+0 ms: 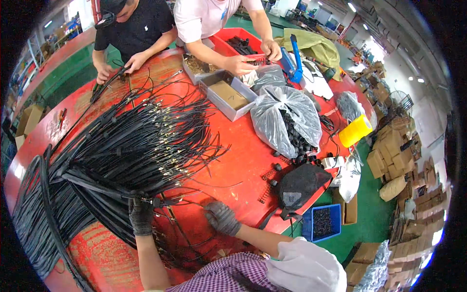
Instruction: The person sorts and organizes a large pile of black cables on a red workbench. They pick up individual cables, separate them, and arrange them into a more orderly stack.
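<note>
My left hand (141, 214), in a dark grey knit glove, is closed around a black cable (156, 201) at the near edge of a big cable bundle. A small metal fitting shows on the cable just right of the fingers. My right hand (222, 218), gloved the same way, hovers over or rests on the red table (233, 170) a little to the right. Its fingers are blurred, and I cannot make out anything in them. The black cable bundle (114, 151) fans out on the left, with many brass-coloured ends (168, 141) pointing right.
Across the table, two people work with their hands. Beside them stand a grey box (228, 95), a red bin (219, 41) and a blue hand press (295, 63). To the right lie a plastic bag of black parts (282, 119), yellow spool (355, 130), black mesh bag (301, 186) and blue crate (321, 222).
</note>
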The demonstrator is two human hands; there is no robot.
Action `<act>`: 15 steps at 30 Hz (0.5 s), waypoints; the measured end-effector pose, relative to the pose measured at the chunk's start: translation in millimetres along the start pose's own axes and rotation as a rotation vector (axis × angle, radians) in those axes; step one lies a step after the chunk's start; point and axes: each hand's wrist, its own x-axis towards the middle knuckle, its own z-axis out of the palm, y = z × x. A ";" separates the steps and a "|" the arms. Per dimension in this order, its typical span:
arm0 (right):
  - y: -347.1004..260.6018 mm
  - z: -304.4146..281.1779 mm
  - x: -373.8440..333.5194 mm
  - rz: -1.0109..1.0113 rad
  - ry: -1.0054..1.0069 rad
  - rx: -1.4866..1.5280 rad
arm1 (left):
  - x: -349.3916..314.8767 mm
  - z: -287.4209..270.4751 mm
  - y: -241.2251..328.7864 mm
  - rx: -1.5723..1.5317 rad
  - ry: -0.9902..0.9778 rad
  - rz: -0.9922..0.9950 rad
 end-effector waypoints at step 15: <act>156.5 -150.7 179.9 0.474 0.820 0.537 | 8.4 -2.6 6.5 2.274 -0.259 0.985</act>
